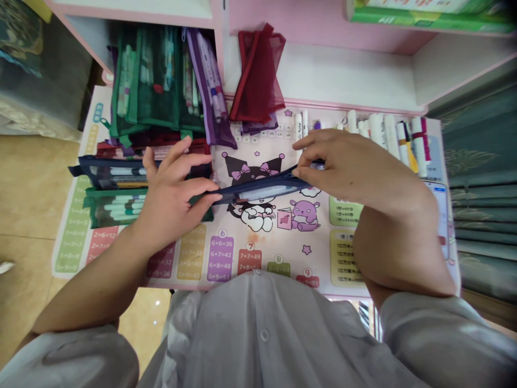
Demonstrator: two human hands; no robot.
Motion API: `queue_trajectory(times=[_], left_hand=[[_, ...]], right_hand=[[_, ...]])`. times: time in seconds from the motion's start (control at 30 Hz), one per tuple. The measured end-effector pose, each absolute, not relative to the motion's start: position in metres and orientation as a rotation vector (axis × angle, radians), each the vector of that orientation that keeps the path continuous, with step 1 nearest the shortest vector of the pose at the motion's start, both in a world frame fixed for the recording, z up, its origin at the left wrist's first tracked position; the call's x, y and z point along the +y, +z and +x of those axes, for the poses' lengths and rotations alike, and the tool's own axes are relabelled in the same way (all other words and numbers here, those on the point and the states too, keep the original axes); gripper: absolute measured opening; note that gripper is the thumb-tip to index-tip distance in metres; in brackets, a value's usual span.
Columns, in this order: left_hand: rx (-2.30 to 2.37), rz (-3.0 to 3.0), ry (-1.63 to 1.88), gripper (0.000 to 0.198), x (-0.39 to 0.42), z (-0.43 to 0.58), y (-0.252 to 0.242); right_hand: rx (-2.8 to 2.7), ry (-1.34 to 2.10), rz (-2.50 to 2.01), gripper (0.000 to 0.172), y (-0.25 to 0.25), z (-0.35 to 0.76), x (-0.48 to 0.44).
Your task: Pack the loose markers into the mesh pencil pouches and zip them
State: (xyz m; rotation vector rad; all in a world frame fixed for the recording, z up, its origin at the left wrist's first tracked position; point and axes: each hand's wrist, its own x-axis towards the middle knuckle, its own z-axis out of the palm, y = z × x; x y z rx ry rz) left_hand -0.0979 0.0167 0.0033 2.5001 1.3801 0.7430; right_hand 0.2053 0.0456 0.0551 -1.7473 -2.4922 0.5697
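The left hand's [173, 188] grip clamps one end of the navy pouch [262, 189], seemingly to brace it taut above the table [242, 258]. The right hand's [347, 167] grip pinches its zipper edge.

Lt grey button-front shirt [262, 328] w/ sleeves [444, 337] pushed to elbows.

The navy mesh zip pouch [262, 189] has both ends hidden under left hand [172, 202] and right hand [355, 172]; contents blurred.
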Motion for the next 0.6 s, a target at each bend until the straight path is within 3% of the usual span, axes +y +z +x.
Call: queue_trajectory(times=[0.6], left_hand=[[1.415,2.452,0.577,0.029,0.0145,-0.0968,0.0096]], right_hand=[[-2.439,0.653,-1.882,0.025,0.0603,0.2068,0.0495]])
